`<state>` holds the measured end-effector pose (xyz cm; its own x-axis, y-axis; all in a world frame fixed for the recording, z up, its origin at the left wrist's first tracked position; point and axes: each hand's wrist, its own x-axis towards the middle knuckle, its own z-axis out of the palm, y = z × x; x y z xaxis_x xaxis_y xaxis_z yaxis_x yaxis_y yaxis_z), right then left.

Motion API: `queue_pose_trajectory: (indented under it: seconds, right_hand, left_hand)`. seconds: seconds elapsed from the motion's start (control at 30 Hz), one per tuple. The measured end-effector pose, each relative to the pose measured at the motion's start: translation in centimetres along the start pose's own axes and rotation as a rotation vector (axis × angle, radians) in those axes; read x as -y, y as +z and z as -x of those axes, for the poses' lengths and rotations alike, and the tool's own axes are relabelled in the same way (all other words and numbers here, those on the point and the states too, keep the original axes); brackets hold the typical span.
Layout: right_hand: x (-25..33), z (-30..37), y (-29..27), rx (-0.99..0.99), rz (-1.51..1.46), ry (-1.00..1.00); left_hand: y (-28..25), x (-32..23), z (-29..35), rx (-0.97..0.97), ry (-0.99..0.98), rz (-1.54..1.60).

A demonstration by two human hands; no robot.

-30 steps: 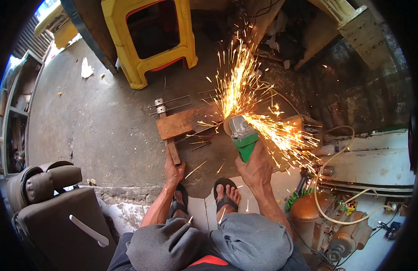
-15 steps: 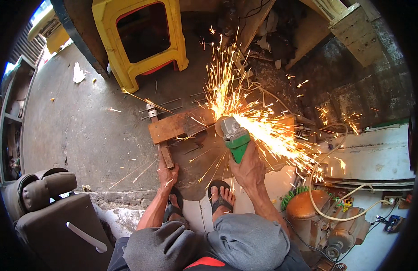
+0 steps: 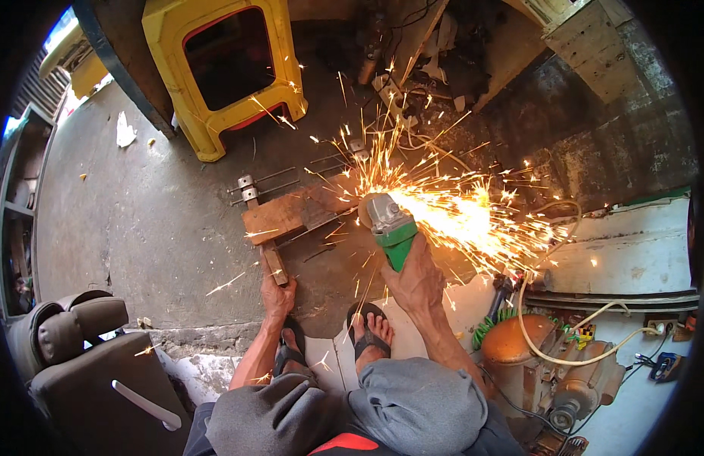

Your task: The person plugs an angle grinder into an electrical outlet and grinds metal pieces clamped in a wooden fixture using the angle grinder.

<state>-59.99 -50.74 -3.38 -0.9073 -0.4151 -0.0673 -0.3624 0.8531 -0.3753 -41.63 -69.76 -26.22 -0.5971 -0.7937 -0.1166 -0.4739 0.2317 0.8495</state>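
On a workshop floor (image 3: 154, 235), a rust-brown block (image 3: 280, 215) lies just left of a green angle grinder (image 3: 398, 242), the work best done, it would seem, with that block kept from shifting and the tool steady. The fingers of the right hand (image 3: 414, 283) are wrapped around the grinder's body; a second hand on the tool would likely give better control. To the grinder's left and nearer the person, the left hand (image 3: 278, 296) has its fingers closed on the end of a brown bar (image 3: 273, 262), well apart from the grinder's disc (image 3: 364, 213). Light, even pressure should suit the disc, though glare hides exactly where it bites. Sparks (image 3: 473, 220) fan out to the grinder's right. Around it, largest first: a dark padded chair (image 3: 101, 380) stands well to its left and nearer the person; a yellow stool (image 3: 166, 76) stands beyond it to the left; an orange dome-topped machine (image 3: 517, 339) sits to its right and nearer the person. A pale cable (image 3: 522, 304) loops right of the grinder, in the path of the sparks, and open sandals (image 3: 371, 348) below it leave toes exposed, both apparent hazards.
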Motion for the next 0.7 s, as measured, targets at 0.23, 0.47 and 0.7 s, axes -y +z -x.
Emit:
queue_pose_trajectory:
  seconds: [0.23,0.47,0.7]
  right_hand:
    - [0.5,-0.2,-0.2,0.043,-0.023,0.038]
    - [-0.2,-0.4,0.4,-0.035,-0.038,0.005]
    - [-1.7,-1.4,-0.6,-0.096,-0.025,0.079]
  left_hand:
    - [0.2,1.8,0.0,0.0,0.027,-0.004]
    - [0.0,1.6,-0.1,0.027,0.05,0.07]
    - [0.1,1.4,0.0,0.006,0.072,0.019]
